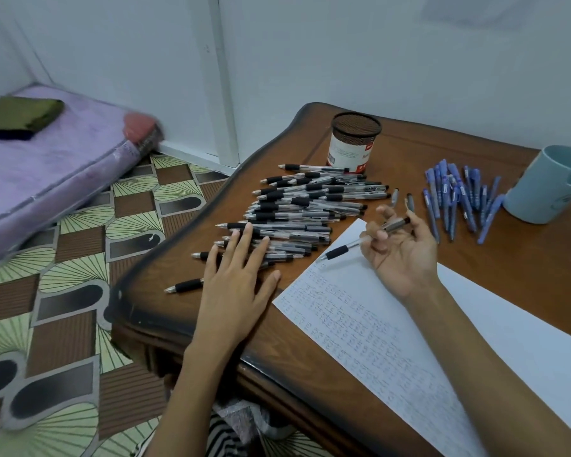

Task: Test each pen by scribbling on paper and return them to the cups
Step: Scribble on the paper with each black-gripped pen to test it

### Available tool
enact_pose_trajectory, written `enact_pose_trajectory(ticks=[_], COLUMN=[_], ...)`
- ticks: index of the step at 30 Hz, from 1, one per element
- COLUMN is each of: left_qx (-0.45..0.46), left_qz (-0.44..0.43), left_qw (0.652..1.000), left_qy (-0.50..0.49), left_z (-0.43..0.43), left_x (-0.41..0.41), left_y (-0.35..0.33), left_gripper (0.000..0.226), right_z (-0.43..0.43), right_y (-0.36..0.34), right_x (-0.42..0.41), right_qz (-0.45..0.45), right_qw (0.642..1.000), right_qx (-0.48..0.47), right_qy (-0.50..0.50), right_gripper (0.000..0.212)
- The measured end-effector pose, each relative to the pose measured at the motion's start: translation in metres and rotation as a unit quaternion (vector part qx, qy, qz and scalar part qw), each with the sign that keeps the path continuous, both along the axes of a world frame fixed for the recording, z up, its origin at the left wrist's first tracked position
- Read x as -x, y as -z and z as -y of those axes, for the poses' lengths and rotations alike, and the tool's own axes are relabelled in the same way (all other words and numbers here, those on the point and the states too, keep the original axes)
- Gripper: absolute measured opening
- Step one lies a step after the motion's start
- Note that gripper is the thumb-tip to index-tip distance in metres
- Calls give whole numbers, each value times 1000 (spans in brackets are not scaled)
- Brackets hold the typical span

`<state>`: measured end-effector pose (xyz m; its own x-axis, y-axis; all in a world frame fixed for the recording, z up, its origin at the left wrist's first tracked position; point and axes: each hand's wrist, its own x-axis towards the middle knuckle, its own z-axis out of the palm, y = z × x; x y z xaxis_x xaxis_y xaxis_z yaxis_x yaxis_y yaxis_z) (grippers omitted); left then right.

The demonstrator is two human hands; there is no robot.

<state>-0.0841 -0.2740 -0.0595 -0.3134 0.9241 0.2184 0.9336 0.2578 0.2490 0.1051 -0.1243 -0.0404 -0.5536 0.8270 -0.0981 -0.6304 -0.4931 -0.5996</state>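
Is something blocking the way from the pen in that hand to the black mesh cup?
Only low down: the pile of black pens lies on the table between the held pen in the right hand and the mesh cup. Nothing covers the cup's open top, so lifting over the pile looks clear.

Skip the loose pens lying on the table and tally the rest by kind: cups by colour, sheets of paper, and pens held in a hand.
Black mesh cup: 1
Light blue cup: 1
Sheet of paper: 1
Black-grip pen held in the right hand: 1
Total: 4
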Motion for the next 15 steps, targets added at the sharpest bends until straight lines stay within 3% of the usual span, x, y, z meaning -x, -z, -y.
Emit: enact_pose_trajectory(ticks=[4, 8, 15], left_qx=[3, -4, -1], left_qz=[2, 0, -5], left_qw=[1000, 1000, 1000], left_qy=[0, 0, -3], left_z=[0, 0, -1], left_x=[0, 0, 0], left_y=[1, 2, 3], left_gripper=[79, 77, 78], right_z=[1, 0, 1], right_y=[1, -1, -3], right_x=[0, 1, 2], right_qz=[-6, -45, -77], right_qw=[1000, 999, 997], right_qx=[7, -4, 17], right_qy=[4, 28, 0], right_gripper=[43, 21, 43])
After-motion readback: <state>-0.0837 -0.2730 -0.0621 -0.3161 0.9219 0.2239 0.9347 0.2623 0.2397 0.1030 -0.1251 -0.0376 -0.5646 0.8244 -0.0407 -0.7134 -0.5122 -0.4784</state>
